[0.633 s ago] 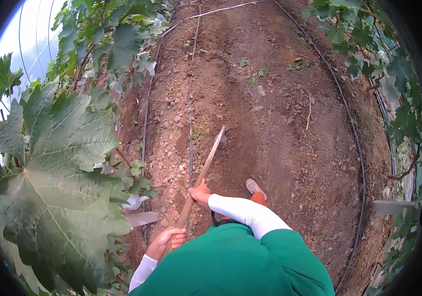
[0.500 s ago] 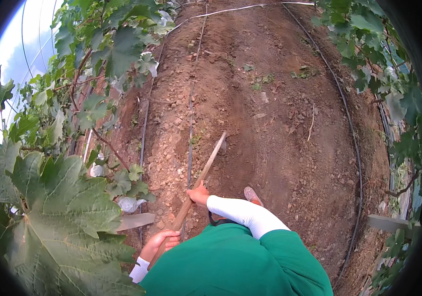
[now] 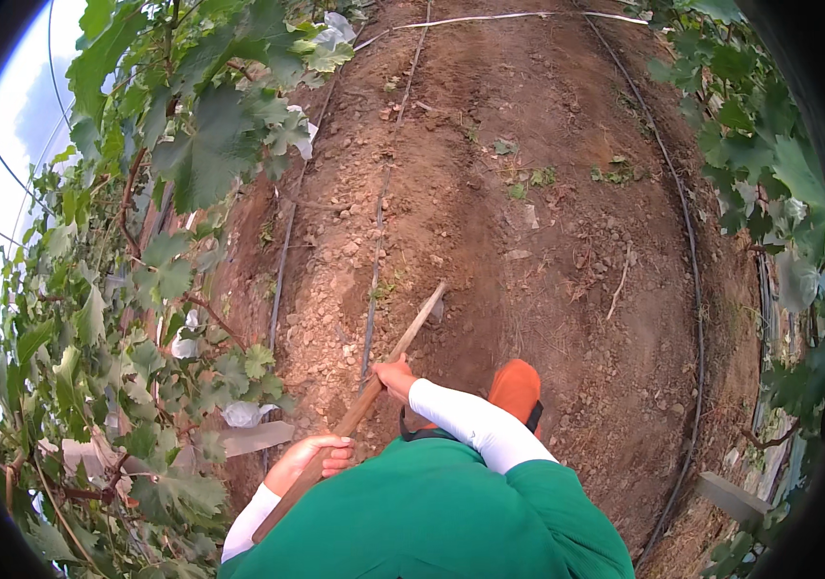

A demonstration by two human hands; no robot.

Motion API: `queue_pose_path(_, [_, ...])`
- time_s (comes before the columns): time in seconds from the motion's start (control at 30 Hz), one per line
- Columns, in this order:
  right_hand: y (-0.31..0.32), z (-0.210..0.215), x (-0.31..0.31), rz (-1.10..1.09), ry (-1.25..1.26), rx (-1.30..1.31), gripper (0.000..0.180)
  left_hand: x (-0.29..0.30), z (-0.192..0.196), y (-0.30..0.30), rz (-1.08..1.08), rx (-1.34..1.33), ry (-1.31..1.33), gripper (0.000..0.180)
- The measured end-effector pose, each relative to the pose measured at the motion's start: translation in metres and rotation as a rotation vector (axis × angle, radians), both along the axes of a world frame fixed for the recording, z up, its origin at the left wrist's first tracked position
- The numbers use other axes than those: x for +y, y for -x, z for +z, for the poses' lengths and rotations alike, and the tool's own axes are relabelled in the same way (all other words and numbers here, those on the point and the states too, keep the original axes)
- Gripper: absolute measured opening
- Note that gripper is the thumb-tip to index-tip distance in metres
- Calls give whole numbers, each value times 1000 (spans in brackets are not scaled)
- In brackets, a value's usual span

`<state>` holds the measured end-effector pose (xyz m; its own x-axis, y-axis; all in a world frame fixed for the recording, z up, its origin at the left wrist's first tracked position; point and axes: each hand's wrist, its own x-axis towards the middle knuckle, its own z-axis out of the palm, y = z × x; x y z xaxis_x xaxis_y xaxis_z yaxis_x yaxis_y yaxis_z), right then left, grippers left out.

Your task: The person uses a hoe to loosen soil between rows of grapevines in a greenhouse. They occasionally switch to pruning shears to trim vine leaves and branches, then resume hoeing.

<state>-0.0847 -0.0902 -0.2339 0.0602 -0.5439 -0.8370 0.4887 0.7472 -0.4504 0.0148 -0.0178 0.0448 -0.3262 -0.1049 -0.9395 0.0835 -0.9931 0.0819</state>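
Note:
A hoe (image 3: 358, 409) with a long wooden handle slants from beside my body toward the soil ahead. My left hand (image 3: 308, 460) is wrapped around the handle low down, near my body. Farther up the shaft, my right hand (image 3: 394, 377) is closed on the same handle. The hoe's metal blade (image 3: 438, 311) shows only in part, under the handle's far end at the soil (image 3: 485, 261). How deep it sits I cannot tell. White sleeves cover both my forearms.
Thin dark hoses (image 3: 372, 280) run lengthwise over the soil; another hose (image 3: 688, 222) lies right. Leafy vines (image 3: 205, 145) crowd the left, with more vines (image 3: 770, 154) right. A flat grey board (image 3: 256, 437) juts from the left vines. An orange-clothed leg (image 3: 516, 388) stands before me.
The view has shifted, and the large leaf at lower left is gone from the foreground. An orange-clothed leg now shows where a shoe was. Both hands still grip the hoe.

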Motion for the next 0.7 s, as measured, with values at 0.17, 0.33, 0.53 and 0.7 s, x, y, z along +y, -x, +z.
queue_pose_path(0.17, [20,-27,-43,-126,-102,-286,49,-33,-5,15,33,133,-45,12])
queue_pose_path(0.33, [73,-41,-96,214,-84,-216,52,-81,22,86,25,-37,-49,11])
queue_pose_path(0.53, [179,43,-196,12,-36,157,79,-146,30,172,-6,-40,181,14])
queue_pose_path(0.7, [243,-11,-305,-221,241,221,95,-224,14,254,86,56,278,13])
